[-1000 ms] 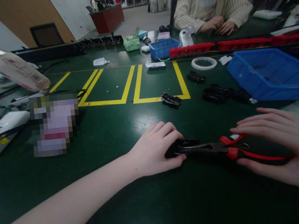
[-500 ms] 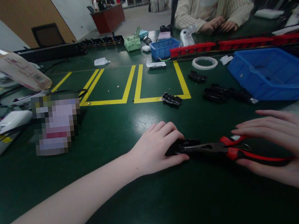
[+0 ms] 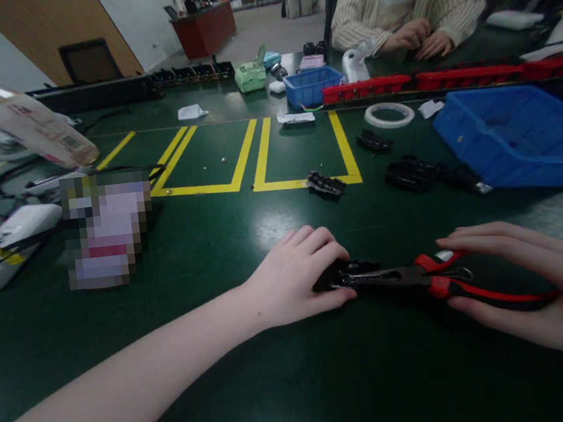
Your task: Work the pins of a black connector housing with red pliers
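Observation:
My left hand (image 3: 301,279) is closed around a black plastic part (image 3: 329,278) and presses it to the dark green table; most of the part is hidden under the fingers. Red-handled long-nose pliers (image 3: 394,278) reach in from the right, their jaw tips at the part by my left thumb. My right hand (image 3: 525,286) is wrapped around the spread pliers' handles, fingers along the upper grip and thumb against the lower one. Another black plastic part (image 3: 326,184) lies beyond, on yellow tape. More black parts (image 3: 412,174) rest to its right.
A large blue bin (image 3: 520,139) stands at right, near a roll of white tape (image 3: 389,115). On the left are a blurred-out phone-like item (image 3: 113,235), a white device (image 3: 11,246) and a tilted bottle (image 3: 35,119). A person (image 3: 406,16) sits across the table.
My right hand's upper fingers have drawn closer together along the pliers' handle. The left hand and the part stay nearly in place; the view shifts slightly.

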A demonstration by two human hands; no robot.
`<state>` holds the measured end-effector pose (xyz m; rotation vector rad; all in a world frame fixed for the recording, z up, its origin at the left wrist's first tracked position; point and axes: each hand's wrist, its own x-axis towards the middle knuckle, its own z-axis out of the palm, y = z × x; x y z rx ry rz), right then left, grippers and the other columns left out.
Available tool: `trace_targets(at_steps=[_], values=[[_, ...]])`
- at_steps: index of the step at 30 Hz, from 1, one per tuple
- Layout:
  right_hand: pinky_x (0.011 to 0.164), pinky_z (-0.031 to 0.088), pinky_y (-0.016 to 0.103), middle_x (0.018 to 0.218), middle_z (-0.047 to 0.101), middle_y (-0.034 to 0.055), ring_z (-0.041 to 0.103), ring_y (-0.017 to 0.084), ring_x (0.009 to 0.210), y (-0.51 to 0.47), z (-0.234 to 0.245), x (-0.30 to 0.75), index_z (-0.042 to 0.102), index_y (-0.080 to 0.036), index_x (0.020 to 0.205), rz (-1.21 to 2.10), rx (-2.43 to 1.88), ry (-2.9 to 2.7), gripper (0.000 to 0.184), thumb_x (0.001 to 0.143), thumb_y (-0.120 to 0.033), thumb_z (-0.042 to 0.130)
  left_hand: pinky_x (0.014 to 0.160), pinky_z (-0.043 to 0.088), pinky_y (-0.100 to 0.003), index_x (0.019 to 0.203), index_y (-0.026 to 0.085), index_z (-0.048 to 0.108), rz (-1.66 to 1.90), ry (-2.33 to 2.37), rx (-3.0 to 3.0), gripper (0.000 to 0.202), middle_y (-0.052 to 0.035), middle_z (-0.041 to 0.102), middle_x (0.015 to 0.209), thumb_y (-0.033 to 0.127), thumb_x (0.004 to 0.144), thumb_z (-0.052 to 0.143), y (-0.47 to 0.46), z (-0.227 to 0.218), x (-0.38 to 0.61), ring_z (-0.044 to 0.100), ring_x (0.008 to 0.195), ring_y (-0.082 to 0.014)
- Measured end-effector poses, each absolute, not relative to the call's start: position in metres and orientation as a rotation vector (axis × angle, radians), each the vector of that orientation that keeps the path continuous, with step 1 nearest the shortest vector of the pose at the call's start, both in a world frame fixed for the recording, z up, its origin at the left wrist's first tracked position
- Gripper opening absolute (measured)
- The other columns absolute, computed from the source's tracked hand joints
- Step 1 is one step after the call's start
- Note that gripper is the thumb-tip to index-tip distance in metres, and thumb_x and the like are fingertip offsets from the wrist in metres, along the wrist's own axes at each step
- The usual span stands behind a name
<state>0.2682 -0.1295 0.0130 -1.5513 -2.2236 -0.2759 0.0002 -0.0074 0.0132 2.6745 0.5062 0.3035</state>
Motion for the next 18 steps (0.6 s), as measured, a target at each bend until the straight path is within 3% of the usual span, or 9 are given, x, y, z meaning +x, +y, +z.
trace_targets(at_steps=[11, 18], values=[[0.077, 0.052, 0.026, 0.105, 0.063, 0.005, 0.065, 0.016, 0.081, -0.1317, 0.0134, 0.2663, 0.056, -0.021, 0.11, -0.297, -1.541, -2.232, 0.042, 0.078, -0.048, 0.057, 0.078, 0.04, -0.031, 0.106, 0.017, 0.057, 0.319, 0.502, 2.667, 0.034, -0.0037, 0.056, 0.102, 0.041, 0.083, 0.062, -0.0071, 0.0117, -0.0007, 0.049, 0.092, -0.0186], [0.069, 0.052, 0.028, 0.098, 0.064, 0.0054, 0.065, 0.018, 0.079, -0.1283, 0.0145, 0.2664, 0.056, -0.02, 0.106, -0.249, -1.492, -2.304, 0.039, 0.077, -0.046, 0.059, 0.077, 0.04, -0.031, 0.107, 0.017, 0.056, 0.323, 0.477, 2.696, 0.039, -0.0047, 0.057, 0.104, 0.048, 0.084, 0.06, -0.0074, 0.0108, -0.0008, 0.05, 0.092, -0.0194]])
